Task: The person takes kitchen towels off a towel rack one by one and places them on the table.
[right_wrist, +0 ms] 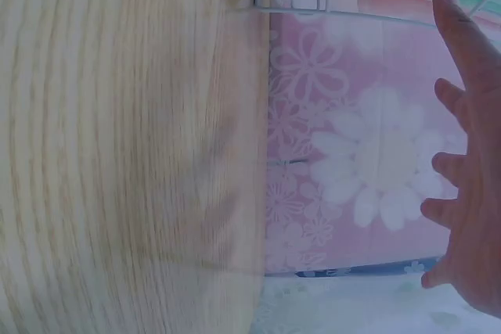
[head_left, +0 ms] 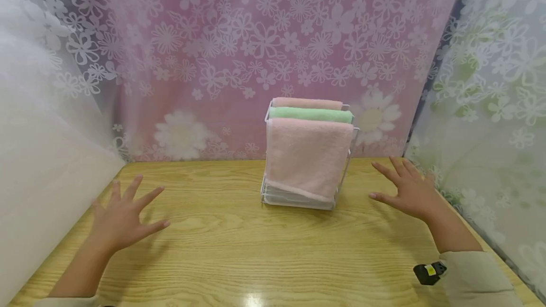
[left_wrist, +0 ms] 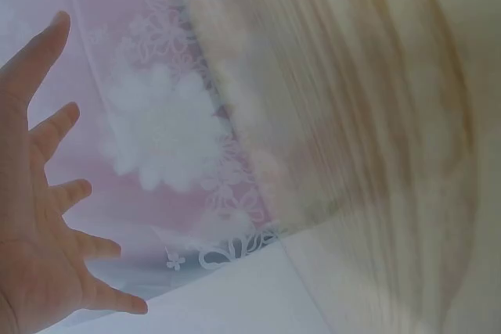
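Observation:
A white wire rack (head_left: 341,181) stands toward the back of the table, right of the middle in the head view. Three towels hang over its bars: a pink towel (head_left: 310,158) in front, a green towel (head_left: 311,114) behind it, and another pink towel (head_left: 307,103) at the back. My left hand (head_left: 121,221) is at the left of the table, fingers spread, holding nothing. To the right of the rack, my right hand (head_left: 409,191) also has its fingers spread and touches nothing I can see. Part of the rack (right_wrist: 344,13) shows at the top of the right wrist view.
The wooden table (head_left: 213,250) has a light grain. A pink flowered curtain (head_left: 239,60) hangs along its back edge. A whitish sheet (head_left: 47,146) closes the left side, and a pale flowered sheet (head_left: 490,131) the right. A black device (head_left: 428,273) is strapped at the right wrist.

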Demonstrator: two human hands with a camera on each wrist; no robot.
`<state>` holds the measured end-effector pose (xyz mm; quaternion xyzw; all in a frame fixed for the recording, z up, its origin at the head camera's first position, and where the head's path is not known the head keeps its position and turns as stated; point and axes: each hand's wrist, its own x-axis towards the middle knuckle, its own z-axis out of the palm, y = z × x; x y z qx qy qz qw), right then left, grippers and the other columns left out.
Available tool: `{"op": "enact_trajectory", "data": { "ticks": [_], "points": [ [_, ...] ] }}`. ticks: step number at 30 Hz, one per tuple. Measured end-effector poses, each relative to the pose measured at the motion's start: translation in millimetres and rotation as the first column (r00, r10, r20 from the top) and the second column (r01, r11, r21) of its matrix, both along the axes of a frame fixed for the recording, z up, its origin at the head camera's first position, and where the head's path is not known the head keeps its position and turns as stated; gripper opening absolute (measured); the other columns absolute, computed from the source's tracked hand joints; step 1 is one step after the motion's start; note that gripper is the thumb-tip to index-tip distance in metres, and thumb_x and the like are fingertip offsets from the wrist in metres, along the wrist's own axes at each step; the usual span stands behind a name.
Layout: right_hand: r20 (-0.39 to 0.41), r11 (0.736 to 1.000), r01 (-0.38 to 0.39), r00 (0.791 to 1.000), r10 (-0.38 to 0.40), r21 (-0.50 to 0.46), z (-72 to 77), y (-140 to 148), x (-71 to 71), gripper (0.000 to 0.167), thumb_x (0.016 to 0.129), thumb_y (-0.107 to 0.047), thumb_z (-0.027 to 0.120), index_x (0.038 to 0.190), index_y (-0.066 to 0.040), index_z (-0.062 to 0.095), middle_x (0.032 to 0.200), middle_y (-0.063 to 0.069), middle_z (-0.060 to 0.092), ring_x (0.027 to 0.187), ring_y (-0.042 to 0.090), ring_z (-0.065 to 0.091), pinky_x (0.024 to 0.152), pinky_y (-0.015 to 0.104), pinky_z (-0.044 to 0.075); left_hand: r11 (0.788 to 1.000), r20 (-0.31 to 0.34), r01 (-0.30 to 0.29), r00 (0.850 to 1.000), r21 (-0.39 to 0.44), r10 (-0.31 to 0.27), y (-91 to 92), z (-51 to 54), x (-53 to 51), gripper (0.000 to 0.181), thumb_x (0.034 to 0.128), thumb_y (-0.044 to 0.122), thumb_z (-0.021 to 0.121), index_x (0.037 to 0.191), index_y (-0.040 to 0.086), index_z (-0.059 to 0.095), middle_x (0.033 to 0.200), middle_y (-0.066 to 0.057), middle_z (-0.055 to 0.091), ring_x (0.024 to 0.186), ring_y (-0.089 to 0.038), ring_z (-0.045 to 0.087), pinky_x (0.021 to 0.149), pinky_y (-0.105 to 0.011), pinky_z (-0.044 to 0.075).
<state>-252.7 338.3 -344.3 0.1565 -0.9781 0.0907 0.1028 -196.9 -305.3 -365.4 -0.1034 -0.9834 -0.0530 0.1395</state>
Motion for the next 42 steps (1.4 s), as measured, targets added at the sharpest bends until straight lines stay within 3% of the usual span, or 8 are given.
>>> {"op": "enact_trajectory", "data": {
  "ticks": [10, 15, 21, 28, 37, 42],
  "points": [
    [-0.112, 0.995, -0.077, 0.991, 0.069, -0.066, 5.8, -5.2, -0.9, 0.089, 0.082, -0.051, 0.074, 0.155, -0.022, 0.031, 0.157, 0.028, 0.017, 0.136, 0.056, 0.021, 0.090, 0.084, 0.015, 0.994, 0.015, 0.044, 0.999, 0.098, -0.046, 13.8, 1.6, -3.9, 0.087, 0.0777, 0.069, 0.066, 0.151, 0.034, 0.036, 0.159, -0.021, 0.013, 0.134, -0.065, 0.009, 0.082, -0.090, 0.008],
    [-0.107, 0.978, -0.123, 0.989, 0.106, -0.170, 9.4, -7.0, 0.8, 0.089, 0.083, -0.041, 0.077, 0.155, -0.022, 0.029, 0.157, 0.028, 0.015, 0.133, 0.061, 0.022, 0.091, 0.080, 0.024, 0.988, 0.003, 0.066, 0.998, 0.139, -0.067, 20.5, 2.9, -6.0, 0.085, 0.0787, 0.066, 0.068, 0.150, 0.031, 0.039, 0.158, -0.022, 0.017, 0.136, -0.062, 0.012, 0.084, -0.089, 0.012],
    [-0.108, 0.959, -0.146, 0.987, 0.123, -0.242, 11.7, -10.7, 1.8, 0.089, 0.084, -0.035, 0.078, 0.156, -0.021, 0.027, 0.158, 0.026, 0.016, 0.134, 0.060, 0.020, 0.090, 0.080, 0.024, 0.978, -0.013, 0.107, 0.994, 0.180, -0.106, 28.6, 5.4, -7.6, 0.081, 0.0810, 0.061, 0.069, 0.150, 0.030, 0.040, 0.156, -0.023, 0.021, 0.136, -0.061, 0.016, 0.085, -0.087, 0.017],
    [-0.134, 0.939, -0.176, 0.981, 0.142, -0.295, 11.8, -14.9, 1.3, 0.092, 0.082, -0.030, 0.080, 0.156, -0.025, 0.026, 0.160, 0.021, 0.014, 0.136, 0.058, 0.020, 0.089, 0.081, 0.024, 0.955, -0.052, 0.164, 0.986, 0.246, -0.156, 38.2, 6.1, -9.0, 0.078, 0.0800, 0.054, 0.075, 0.145, 0.020, 0.049, 0.154, -0.024, 0.025, 0.132, -0.058, 0.026, 0.081, -0.081, 0.032],
    [-0.142, 0.889, -0.216, 0.975, 0.172, -0.403, 19.0, -22.8, 5.6, 0.087, 0.085, -0.021, 0.078, 0.155, -0.027, 0.028, 0.158, 0.020, 0.022, 0.137, 0.053, 0.023, 0.091, 0.076, 0.031, 0.923, -0.060, 0.188, 0.982, 0.334, -0.178, 45.9, 1.2, -14.5, 0.073, 0.0803, 0.049, 0.077, 0.143, 0.022, 0.051, 0.155, -0.020, 0.026, 0.133, -0.055, 0.028, 0.087, -0.079, 0.029],
    [-0.146, 0.879, -0.232, 0.971, 0.187, -0.417, 26.1, -27.2, 6.6, 0.083, 0.085, -0.017, 0.078, 0.154, -0.020, 0.033, 0.156, 0.021, 0.025, 0.135, 0.051, 0.027, 0.091, 0.073, 0.036, 0.901, -0.120, 0.240, 0.970, 0.362, -0.210, 50.7, -1.2, -18.3, 0.071, 0.0791, 0.043, 0.080, 0.140, 0.018, 0.055, 0.152, -0.020, 0.031, 0.131, -0.055, 0.030, 0.089, -0.077, 0.030]
  ]
}}
